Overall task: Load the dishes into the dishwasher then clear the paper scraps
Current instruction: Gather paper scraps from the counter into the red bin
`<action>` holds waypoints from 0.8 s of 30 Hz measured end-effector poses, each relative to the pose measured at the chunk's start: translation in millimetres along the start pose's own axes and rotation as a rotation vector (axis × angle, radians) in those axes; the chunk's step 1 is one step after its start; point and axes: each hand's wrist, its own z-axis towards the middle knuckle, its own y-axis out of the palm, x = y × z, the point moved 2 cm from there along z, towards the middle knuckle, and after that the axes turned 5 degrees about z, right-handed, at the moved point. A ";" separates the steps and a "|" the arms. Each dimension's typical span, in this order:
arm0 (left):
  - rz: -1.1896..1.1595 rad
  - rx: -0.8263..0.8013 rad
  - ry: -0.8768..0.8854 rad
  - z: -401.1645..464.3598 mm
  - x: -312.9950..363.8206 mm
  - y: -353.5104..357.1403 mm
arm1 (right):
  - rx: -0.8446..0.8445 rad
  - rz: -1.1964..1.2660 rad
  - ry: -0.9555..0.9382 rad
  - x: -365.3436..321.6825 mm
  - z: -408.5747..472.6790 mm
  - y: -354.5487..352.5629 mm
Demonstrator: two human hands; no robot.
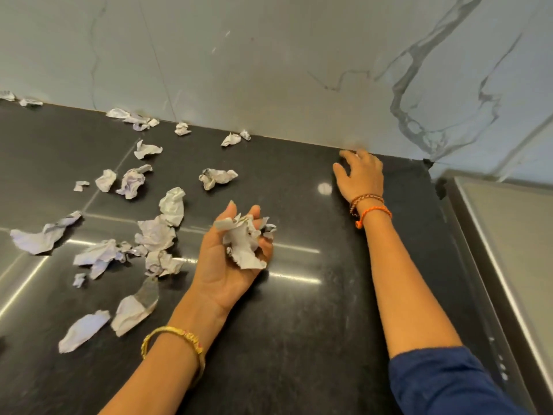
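Head view: a dark polished stone counter (314,310) meets a pale marble-veined wall (269,55). The left hand (230,259), palm up, curls its fingers round a wad of crumpled paper (245,244). Loose paper scraps (155,235) lie scattered to its left and beyond. The right hand (360,175) rests spread against the wall edge, beside a steel surface (508,250).

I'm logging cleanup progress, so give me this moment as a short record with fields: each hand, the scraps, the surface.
left hand: palm up, fingers curled round a bunch of crumpled scraps
right hand: reaching to the back of the countertop by the wall, fingers spread; whether it touches a scrap cannot be told
loose scraps: many still scattered across the left half of the countertop, some along the wall
surface: dark polished countertop
dishes: none in view
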 end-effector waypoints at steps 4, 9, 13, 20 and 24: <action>-0.024 -0.021 0.001 0.6 0.9 -2.9 | 0.043 -0.066 -0.073 -10.3 -14.3 -3.2; -0.077 -0.097 0.014 -3.1 1.7 -3.9 | 0.120 0.668 -0.137 -64.6 -64.1 -22.0; -0.086 -0.130 0.086 -4.3 2.5 -7.2 | -0.088 1.074 -0.162 -118.1 -138.9 -22.4; -0.024 -0.079 0.039 -19.9 6.4 -14.8 | 0.052 0.572 -0.562 -125.3 -185.5 -1.2; -0.038 0.001 0.073 -29.9 14.1 -14.4 | 0.083 0.400 -0.681 -136.9 -194.0 5.5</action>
